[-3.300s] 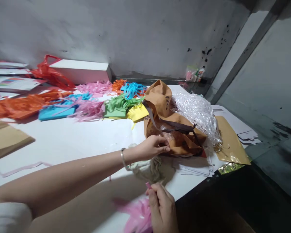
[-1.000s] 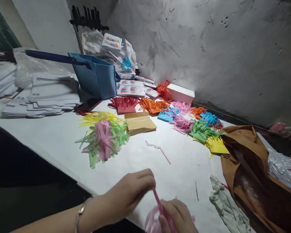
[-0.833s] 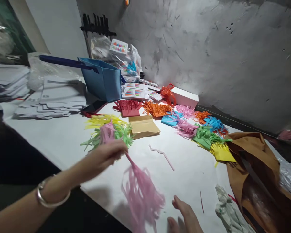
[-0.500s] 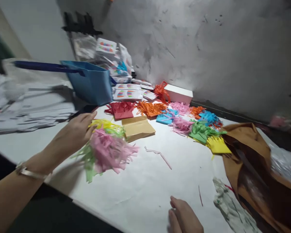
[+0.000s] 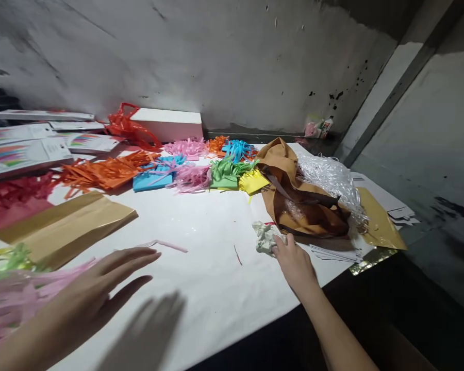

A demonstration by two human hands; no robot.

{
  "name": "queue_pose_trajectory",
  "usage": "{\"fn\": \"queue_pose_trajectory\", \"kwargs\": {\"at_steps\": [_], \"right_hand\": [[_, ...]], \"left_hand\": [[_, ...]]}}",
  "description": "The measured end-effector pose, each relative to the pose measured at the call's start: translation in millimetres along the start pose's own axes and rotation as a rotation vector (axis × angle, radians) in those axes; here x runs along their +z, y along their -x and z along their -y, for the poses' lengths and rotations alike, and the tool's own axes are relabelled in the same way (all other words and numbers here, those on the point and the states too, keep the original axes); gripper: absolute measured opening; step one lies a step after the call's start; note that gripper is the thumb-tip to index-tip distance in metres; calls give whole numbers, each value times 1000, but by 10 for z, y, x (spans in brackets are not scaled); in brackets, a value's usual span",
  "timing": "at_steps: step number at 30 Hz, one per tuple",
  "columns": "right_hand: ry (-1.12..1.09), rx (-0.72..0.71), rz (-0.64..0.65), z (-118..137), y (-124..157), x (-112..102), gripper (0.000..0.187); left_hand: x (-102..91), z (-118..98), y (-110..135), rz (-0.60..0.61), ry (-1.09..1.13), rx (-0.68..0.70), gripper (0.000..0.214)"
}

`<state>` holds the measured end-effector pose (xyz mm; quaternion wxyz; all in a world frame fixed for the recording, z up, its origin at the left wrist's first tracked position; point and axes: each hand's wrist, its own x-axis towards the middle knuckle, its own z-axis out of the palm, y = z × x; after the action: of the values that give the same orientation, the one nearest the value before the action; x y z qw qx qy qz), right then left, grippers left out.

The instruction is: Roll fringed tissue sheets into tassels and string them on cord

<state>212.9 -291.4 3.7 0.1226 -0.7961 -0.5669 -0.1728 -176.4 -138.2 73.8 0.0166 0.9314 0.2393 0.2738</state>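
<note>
My left hand (image 5: pixel 112 281) hovers over the white table with its fingers stretched out, holding nothing. Just beyond its fingertips lies a thin pink paper strip (image 5: pixel 172 246). Beside it at the lower left is a fringed pink tissue-paper bundle (image 5: pixel 11 301), partly behind my forearm. My right hand (image 5: pixel 294 257) has its fingers closed on the near edge of a crumpled pale cloth (image 5: pixel 263 236), which rests on the table. A brown bag (image 5: pixel 309 211) lies just past the cloth.
Fringed paper bundles in orange (image 5: pixel 108 170), blue, pink, green (image 5: pixel 226 175) and yellow (image 5: pixel 254 181) line the back. A brown paper envelope (image 5: pixel 73 221) lies at left, printed boxes (image 5: pixel 27 154) behind. White shredded material (image 5: pixel 328 175) sits at right, near the table's edge.
The view has swung right. My left hand has come off the fringed paper bundles and is now over the table. My right hand has reached out to the crumpled cloth and taken hold of it.
</note>
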Motion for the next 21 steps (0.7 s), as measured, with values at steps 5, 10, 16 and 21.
{"fn": "queue_pose_trajectory", "kwargs": {"at_steps": [5, 10, 16, 21], "right_hand": [[-28, -96, 107, -102, -156, 61, 13], [-159, -159, 26, -193, -42, -92, 28], [-327, -267, -88, -75, 94, -308, 31], [-397, -409, -248, -269, 214, -211, 34]], "left_hand": [[-17, -359, -186, 61, 30, 63, 27], [-17, -475, 52, 116, 120, -48, 26], [59, -801, -64, 168, 309, -49, 28], [71, -924, -52, 172, 397, -129, 30]]}}
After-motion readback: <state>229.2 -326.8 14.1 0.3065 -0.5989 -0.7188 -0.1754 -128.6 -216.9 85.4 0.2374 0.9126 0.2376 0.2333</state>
